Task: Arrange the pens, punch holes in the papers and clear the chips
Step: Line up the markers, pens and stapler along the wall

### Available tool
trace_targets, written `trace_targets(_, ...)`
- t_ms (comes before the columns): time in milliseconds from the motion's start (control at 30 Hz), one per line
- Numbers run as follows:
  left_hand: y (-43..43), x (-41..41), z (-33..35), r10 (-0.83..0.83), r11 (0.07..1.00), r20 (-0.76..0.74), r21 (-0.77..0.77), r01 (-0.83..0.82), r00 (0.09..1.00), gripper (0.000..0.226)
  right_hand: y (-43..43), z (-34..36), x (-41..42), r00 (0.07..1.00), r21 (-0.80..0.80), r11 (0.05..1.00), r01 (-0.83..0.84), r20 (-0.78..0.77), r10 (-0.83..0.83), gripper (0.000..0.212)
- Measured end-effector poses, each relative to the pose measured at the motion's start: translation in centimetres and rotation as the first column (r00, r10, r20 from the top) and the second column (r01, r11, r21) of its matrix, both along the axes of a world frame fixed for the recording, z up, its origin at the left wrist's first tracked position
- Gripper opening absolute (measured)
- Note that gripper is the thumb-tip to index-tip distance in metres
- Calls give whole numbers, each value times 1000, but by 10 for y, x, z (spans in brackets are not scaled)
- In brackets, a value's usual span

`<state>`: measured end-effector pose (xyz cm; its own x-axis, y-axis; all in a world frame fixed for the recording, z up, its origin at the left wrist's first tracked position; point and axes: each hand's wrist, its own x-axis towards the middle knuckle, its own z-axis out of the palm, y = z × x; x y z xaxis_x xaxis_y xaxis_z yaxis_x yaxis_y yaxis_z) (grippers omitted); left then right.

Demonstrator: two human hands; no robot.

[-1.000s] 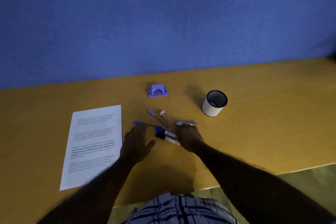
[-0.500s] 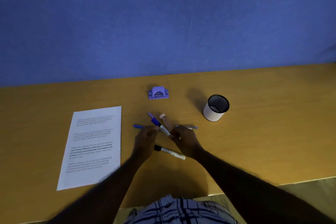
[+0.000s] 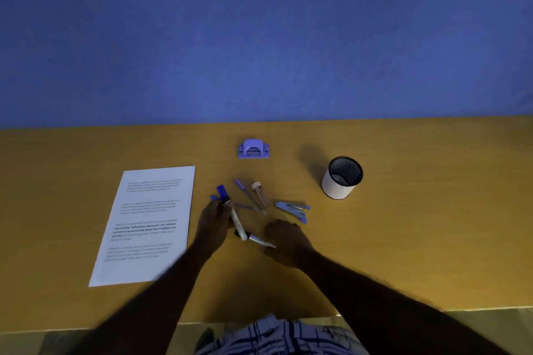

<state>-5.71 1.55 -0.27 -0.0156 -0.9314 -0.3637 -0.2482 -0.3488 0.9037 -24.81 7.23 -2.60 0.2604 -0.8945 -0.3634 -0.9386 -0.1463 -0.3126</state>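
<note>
The blue-capped marker (image 3: 234,216) sits left of the mesh pen cup (image 3: 342,177) and nearer the person. Its long axis runs almost front to back, with the cap pointing toward the blue wall (image 3: 259,37). The black-capped marker (image 3: 256,238) lies crosswise at its near end on the yellow-brown bench (image 3: 403,239). The left hand (image 3: 215,223) grips the blue-capped marker's barrel. The right hand (image 3: 287,241) curls at the other marker's white end, but I cannot tell whether it is gripping it.
</note>
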Motion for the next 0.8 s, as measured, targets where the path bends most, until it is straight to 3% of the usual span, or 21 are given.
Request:
trace_targets(100, 2, 9, -1, 10, 1000, -4, 17, -10, 1000, 13, 0, -1, 0, 1000, -12, 1000, 14, 3, -14, 43)
trace_targets(333, 4, 15, 2, -6, 1000, 1, -7, 6, 1000, 11, 3, -3, 1, 952, 21, 981, 195, 236, -194, 22)
trace_targets(500, -14, 3, 6, -128, 992, -21, -10, 128, 991, 16, -14, 17, 13, 679, 119, 837, 533, 530, -508, 13)
trace_targets(667, -39, -17, 15, -258, 964, -75, -82, 252, 963, 24, -34, 41, 19, 375, 316, 707, 632, 673, -637, 9)
trace_targets(800, -52, -33, 19, -305, 950, -79, -93, 298, 949, 20, -43, 48, 20, 269, 331, 640, 693, 705, -656, 11)
